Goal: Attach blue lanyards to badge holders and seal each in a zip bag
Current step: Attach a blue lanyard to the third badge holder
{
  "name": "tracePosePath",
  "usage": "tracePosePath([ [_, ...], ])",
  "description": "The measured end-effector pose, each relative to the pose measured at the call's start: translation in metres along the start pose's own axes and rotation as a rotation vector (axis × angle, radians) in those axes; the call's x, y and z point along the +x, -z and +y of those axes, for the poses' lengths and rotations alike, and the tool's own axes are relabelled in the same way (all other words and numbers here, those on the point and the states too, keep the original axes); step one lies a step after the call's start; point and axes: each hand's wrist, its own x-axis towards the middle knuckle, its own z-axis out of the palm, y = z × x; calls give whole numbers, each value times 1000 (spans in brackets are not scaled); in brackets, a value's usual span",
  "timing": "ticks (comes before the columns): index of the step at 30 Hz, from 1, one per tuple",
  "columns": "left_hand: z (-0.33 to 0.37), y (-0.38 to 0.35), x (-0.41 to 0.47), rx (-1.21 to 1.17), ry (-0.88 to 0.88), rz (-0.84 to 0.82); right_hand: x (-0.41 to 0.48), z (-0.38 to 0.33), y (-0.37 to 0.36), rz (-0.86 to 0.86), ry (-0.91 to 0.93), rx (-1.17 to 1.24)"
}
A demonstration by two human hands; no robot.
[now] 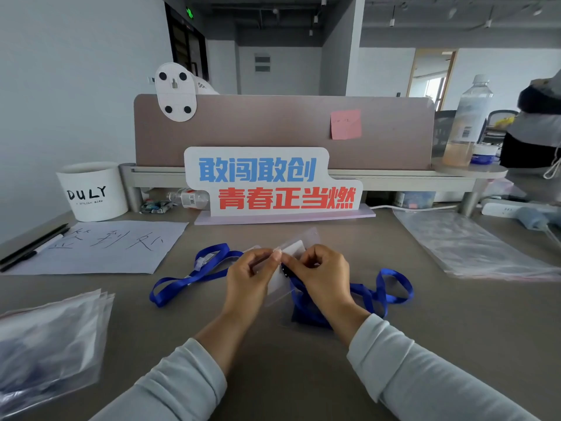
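Observation:
Above the middle of the desk, my left hand point(249, 279) and my right hand point(321, 276) together pinch a clear badge holder point(293, 250) with a white card inside. My right fingers also press the black clip end of a blue lanyard point(391, 291) against the holder's edge; its strap loops away on the desk to the right. A second blue lanyard point(194, 276) with a clear clip lies loose to the left of my hands. Parts of the holder are hidden behind my fingers.
A stack of empty zip bags point(467, 247) lies at the right. Filled zip bags point(48, 338) are piled at the near left. A written paper sheet point(100, 247), a pen point(33, 247), a white DULY cup point(91, 191) and a slogan sign point(273, 183) stand behind.

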Motion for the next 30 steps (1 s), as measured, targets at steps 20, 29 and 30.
tracePosePath([
  [20, 0, 25, 27, -164, 106, 447, -5, 2, 5, -139, 273, -270],
  [29, -12, 31, 44, -281, 350, 619, 15, 13, 23, -25, 293, -514],
  [30, -14, 32, 45, -297, 379, 631, 18, 16, 26, -14, 314, -574],
])
